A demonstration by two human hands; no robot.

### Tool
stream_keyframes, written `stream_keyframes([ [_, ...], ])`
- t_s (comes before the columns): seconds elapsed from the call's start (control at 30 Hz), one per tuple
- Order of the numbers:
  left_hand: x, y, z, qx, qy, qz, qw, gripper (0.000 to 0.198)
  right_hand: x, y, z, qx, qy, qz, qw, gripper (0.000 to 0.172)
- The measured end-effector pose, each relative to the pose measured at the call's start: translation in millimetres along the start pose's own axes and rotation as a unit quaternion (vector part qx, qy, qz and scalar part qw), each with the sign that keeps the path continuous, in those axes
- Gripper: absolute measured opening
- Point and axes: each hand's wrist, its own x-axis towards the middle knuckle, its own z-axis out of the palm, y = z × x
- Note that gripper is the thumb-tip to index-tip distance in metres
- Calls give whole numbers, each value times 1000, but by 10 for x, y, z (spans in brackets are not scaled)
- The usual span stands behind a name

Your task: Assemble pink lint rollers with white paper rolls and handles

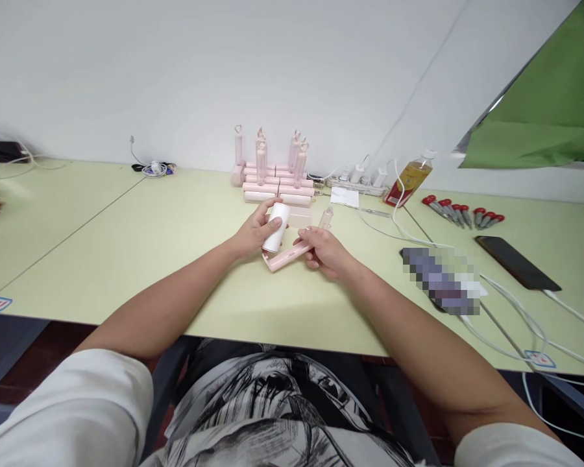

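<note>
My left hand (252,233) is closed around a white lint roller refill (276,226), the thumb lying across its side. Just to the right, my right hand (328,253) grips a pink lint roller holder (288,257), whose pale handle end (326,216) sticks up beyond the fingers. The holder's near end sits just below the refill; whether they touch I cannot tell. Behind my hands, several pink lint rollers (261,163) stand in a group, their handles upright. A clear pinkish piece (300,216) lies partly hidden behind my fingers.
At the back right are a power strip (357,186), white paper (344,197) and a drink bottle (409,178). Several red-capped screwdriver-like tools (462,213) lie farther right. Two phones, one dark (516,261), have cables trailing over the table. A cable bundle (154,169) rests back left.
</note>
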Motion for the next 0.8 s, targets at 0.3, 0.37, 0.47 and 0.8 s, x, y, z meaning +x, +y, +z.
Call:
stream_keyframes([
  [0.3, -40, 23, 47, 22, -10, -11, 1000, 75, -49, -57, 23, 24, 0, -3, 1000, 33],
  [0.37, -43, 14, 50, 21, -20, -15, 999, 76, -52, -56, 24, 34, -7, -3, 999, 32],
  [0.47, -48, 3, 64, 19, -28, -31, 999, 76, -38, -34, 20, 53, -7, -6, 999, 27],
  [0.8, -39, 27, 110, -39, -44, -60, 996, 79, -25, -4, 21, 62, -24, -8, 998, 24],
])
